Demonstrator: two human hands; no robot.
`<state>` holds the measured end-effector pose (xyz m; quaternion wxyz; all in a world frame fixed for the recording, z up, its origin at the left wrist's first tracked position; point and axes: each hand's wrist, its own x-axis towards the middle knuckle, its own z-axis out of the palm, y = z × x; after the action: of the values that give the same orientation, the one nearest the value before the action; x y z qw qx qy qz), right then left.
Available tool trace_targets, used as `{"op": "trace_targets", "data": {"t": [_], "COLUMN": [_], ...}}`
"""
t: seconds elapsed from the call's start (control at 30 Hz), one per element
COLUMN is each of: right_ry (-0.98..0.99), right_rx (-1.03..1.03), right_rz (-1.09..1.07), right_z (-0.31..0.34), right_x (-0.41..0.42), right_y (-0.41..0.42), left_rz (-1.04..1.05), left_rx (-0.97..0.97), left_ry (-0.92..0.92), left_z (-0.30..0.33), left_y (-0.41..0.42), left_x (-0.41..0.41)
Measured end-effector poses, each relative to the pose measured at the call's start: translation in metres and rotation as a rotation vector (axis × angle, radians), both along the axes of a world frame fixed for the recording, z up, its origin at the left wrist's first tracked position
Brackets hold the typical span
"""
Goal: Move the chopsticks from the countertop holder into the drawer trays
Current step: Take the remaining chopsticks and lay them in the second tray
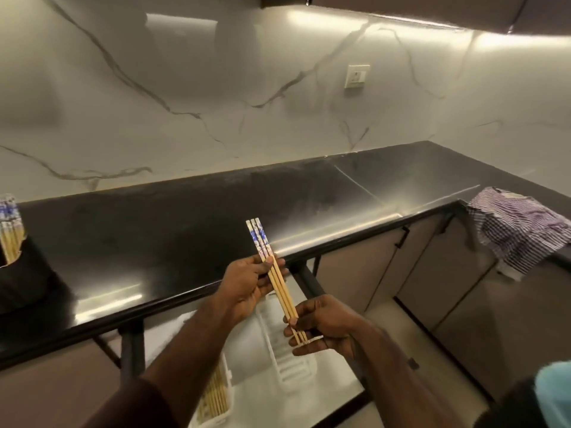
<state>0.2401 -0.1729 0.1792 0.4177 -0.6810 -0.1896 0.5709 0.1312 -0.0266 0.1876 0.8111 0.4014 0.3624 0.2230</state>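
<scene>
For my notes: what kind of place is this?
Most likely a home kitchen: a dark countertop under a marble-look backsplash, cabinets below, a checked cloth.

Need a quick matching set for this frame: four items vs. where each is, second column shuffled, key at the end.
Items:
1. three chopsticks
2. striped cloth
3. black holder
4. white tray

Places:
A. far left on the countertop
B. in the open drawer below the hands
C. held between left hand and right hand
D. draped over the counter edge at right

Pairs: 1-C, 2-D, 3-A, 4-B
</scene>
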Motion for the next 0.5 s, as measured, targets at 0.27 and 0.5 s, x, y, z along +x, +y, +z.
{"op": "trace_targets", "data": {"t": [0.27,0.5], "right_ry": [-0.036,-0.141], "right_rx": [-0.150,-0.314], "right_rz": [-0.103,-0.062], "right_z": [-0.042,-0.087], "right_x": [0.030,0.042], "right_y": [-0.027,-0.006], "left_rz": [-0.108,-0.183], "left_rx": [-0.079,-0.126], "left_ry": [0.114,0.266], "left_z": [-0.061,-0.123], "left_y": [-0.018,-0.004], "left_x": [0.044,0.067]}}
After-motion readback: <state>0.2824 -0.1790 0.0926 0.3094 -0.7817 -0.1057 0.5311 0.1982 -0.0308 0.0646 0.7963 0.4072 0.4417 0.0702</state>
